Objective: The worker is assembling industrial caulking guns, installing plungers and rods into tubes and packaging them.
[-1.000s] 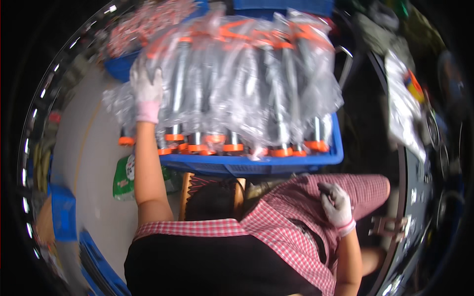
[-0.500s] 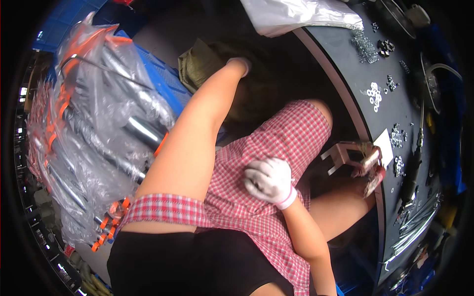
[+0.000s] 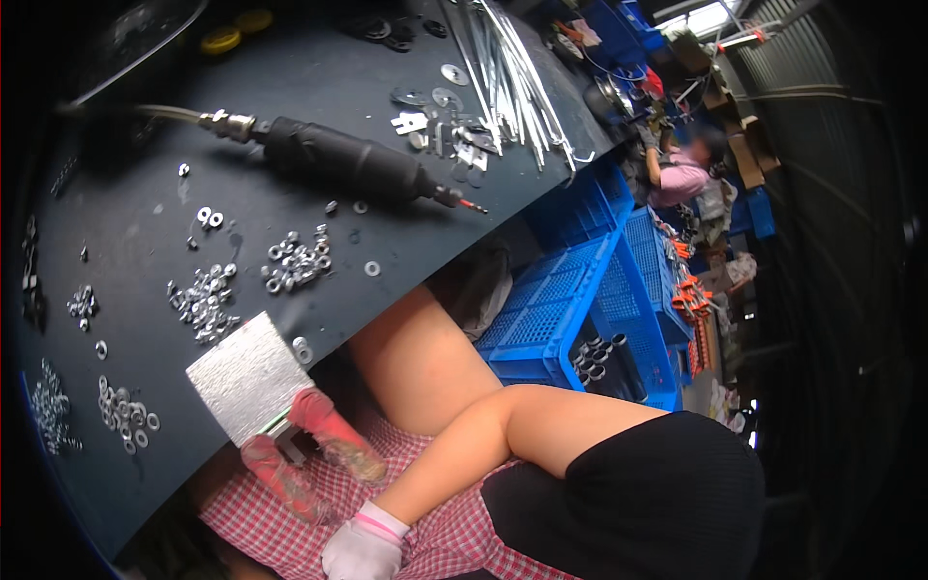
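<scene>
1. A dark workbench (image 3: 290, 77) fills the upper left of our view, strewn with loose washers and nuts (image 3: 295, 261). A bundle of thin metal rods (image 3: 512, 68) lies at its far end, blue plastic crates (image 3: 570, 309) stand on the floor beyond, and another person (image 3: 677, 174) sits at work well back.

2. At the near edge of the bench sits a red-handled clamp (image 3: 324, 435) – a small metal fixture just beside a textured silver plate (image 3: 246, 377), hanging over the lap in its pink checked cloth (image 3: 454, 532).

3. The clamp's two red-sleeved handles lie roughly parallel. Their long axis runs from the bench edge down and to the right, free ends pointing toward the lap.

4. The right hand (image 3: 362, 553), in a white glove, rests low on the checked cloth, near the clamp but apart from it. The picture's edge cuts it, so we cannot tell whether its fingers are curled or spread. It appears to grip nothing. The left hand is out of sight.

5. A black pneumatic screwdriver (image 3: 348, 164) lies on its side, hose end up-left, bit pointing down-right toward the bench edge.

6. The risks, as we judge them: a knock from an elbow could roll the screwdriver off the bench, bit first, onto the bare thigh (image 3: 416, 367). Washers lying by the edge could be swept to the floor, and a glove could be pinched between the handles.
</scene>
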`<state>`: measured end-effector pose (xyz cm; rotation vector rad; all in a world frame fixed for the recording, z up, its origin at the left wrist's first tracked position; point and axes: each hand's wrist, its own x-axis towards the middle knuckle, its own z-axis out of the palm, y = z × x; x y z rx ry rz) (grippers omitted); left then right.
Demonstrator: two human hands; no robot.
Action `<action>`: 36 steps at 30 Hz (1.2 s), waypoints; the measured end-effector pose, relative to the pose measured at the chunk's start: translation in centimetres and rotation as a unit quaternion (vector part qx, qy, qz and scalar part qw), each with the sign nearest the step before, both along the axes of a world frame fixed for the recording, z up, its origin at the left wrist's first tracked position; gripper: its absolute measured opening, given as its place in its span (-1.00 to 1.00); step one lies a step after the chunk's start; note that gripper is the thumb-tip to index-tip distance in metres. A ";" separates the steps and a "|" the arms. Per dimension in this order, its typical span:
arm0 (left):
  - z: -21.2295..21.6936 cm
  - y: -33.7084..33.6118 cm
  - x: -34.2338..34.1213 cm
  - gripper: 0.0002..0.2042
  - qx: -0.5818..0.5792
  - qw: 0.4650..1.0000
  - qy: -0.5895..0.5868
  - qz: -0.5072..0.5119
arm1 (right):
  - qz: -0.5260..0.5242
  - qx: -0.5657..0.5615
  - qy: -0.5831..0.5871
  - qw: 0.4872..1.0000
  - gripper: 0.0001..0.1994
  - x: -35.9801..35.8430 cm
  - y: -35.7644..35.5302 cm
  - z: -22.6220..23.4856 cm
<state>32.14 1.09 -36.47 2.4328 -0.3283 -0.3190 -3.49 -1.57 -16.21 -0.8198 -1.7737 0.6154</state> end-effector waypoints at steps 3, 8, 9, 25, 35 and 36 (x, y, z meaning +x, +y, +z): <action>-1.4 0.3 0.6 -0.68 0.002 0.999 -0.002 -0.044 | -0.087 0.096 0.066 0.989 -0.76 1.0 -0.3 -0.1; -2.5 5.5 -1.4 -0.66 0.027 0.997 0.028 -0.063 | -0.027 0.047 -0.008 0.998 -0.80 2.1 -0.7 0.8; -2.1 7.2 -2.2 -0.66 0.036 0.997 0.035 -0.059 | -0.021 0.057 -0.008 0.998 -0.80 1.9 -0.6 1.0; 40.1 10.3 -46.2 -0.79 0.261 0.875 -0.147 0.380 | 0.088 -0.403 0.494 0.765 -0.50 3.6 -0.7 6.1; 34.9 0.1 -50.9 -0.64 0.076 0.785 -0.474 0.391 | -0.006 -0.325 0.421 0.847 -0.58 2.7 -4.1 14.9; 34.9 0.3 -51.4 -0.64 0.107 0.782 -0.445 0.424 | -0.029 -0.374 0.376 0.847 -0.65 3.3 -4.4 15.4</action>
